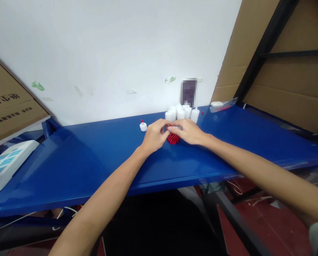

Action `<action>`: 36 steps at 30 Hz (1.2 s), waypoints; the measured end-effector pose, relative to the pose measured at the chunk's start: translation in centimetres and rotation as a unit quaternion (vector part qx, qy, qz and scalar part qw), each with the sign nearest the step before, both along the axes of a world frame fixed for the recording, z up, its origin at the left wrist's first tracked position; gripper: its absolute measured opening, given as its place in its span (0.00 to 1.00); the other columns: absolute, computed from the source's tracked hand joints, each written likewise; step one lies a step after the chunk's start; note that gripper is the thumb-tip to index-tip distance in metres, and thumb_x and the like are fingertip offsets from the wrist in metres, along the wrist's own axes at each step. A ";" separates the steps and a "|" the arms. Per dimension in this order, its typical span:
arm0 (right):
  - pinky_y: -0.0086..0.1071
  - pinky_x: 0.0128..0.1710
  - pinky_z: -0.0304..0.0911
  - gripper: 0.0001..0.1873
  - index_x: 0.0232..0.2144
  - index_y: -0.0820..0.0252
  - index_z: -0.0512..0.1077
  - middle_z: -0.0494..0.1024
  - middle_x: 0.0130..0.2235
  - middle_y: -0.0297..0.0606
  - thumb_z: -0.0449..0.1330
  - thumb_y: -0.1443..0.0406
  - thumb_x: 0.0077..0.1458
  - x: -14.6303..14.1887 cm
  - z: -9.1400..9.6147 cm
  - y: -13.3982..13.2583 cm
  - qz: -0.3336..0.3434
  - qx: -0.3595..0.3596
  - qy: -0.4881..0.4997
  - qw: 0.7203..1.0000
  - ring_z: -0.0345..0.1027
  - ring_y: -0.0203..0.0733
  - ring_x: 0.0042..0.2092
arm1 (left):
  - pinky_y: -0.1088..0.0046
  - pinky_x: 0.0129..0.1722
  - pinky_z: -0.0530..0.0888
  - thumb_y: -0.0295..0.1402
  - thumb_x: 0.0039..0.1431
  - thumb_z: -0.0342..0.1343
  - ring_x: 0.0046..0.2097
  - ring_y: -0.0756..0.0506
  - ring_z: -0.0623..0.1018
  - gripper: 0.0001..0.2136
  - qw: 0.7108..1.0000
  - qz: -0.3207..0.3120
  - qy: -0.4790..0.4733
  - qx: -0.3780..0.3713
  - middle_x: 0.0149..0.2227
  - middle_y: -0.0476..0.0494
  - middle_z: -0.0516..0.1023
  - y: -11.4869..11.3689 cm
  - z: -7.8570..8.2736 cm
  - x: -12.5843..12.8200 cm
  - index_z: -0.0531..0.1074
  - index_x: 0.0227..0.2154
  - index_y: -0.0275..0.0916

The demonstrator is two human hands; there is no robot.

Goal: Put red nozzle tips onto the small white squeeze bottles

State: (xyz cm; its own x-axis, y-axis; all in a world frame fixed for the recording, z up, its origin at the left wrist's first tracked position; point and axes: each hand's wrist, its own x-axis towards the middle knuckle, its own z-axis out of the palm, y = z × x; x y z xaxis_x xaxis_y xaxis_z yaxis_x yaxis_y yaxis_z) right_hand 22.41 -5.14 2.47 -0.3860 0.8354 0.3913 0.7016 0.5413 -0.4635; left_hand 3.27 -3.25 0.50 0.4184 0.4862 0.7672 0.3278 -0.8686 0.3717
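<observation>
"Two bare hands meet near the centre of the head view. What is in their grip?"

"The left hand (155,137) and right hand (188,131) each draw thumb and fingers into a narrow pinch, the fingertips nearly meeting; whether anything lies between them cannot be told, as the fingers cover it."

"Where are the pieces, and why so?"

"The red pieces (173,139) form a packed, rounded cluster just below the fingertips, presumably for a short reach. The white bottles (180,113) stand upright behind the hands, bunched perhaps to save space. One single bottle (143,126), red-tipped, stands apart, left of centre."

"And the materials?"

"The bottles appear to be matte plastic, cylindrical; the red pieces are small and seemingly rigid. The tabletop (95,160) is smooth, glossy and blue. Right of centre lies a stray red piece (202,112); farther right, a clear bag (224,106) looks thin and crinkled."
</observation>
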 end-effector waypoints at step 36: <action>0.35 0.33 0.52 0.20 0.37 0.58 0.73 0.72 0.25 0.34 0.49 0.51 0.67 -0.1 -0.2 0.1 -0.039 0.006 0.030 0.999 0.65 0.41 0.29 | 0.75 0.19 0.59 0.40 0.66 0.56 0.18 0.53 0.63 0.08 0.916 0.068 -0.277 -0.280 0.19 0.57 0.64 3.0 0.6 -1.4 0.68 0.39 0.41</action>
State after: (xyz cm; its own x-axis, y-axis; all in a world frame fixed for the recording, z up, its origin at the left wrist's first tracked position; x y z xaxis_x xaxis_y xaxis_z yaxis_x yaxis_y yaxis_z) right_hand 22.32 -5.00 2.23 -0.2952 0.8570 0.4224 0.7136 0.4917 -0.4990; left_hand 1.84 -0.20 1.10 -0.0535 0.8878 0.4571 0.0437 -0.4552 0.8893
